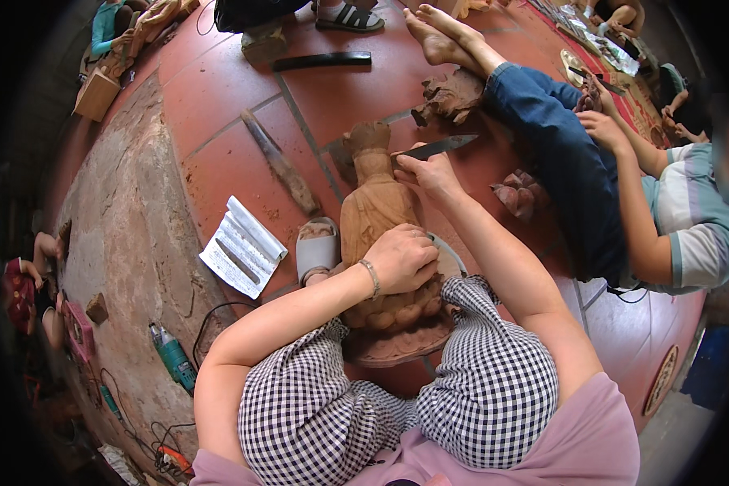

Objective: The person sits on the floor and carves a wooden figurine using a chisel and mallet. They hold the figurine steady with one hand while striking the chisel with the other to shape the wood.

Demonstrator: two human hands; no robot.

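Note:
Between my knees a carved wooden statue (373, 211) of a robed seated figure stands on a petal-ringed base (401, 348). My left hand (401, 261) rests against its lower front, fingers curled onto the wood; whether they hold anything small is hidden. My right hand (431, 172) is closed round the handle end of a knife (441, 147), beside the statue's neck and shoulder. The dark blade points right, away from the head. Most of the handle is covered by my fingers.
Left of the statue lie a wooden-handled tool (279, 162) and a paper sheet (245, 247) bearing a thin blade. A green power tool (172, 356) with cables is farther left. At right sits a person in jeans (535, 121), near a gnarled wood piece (449, 95).

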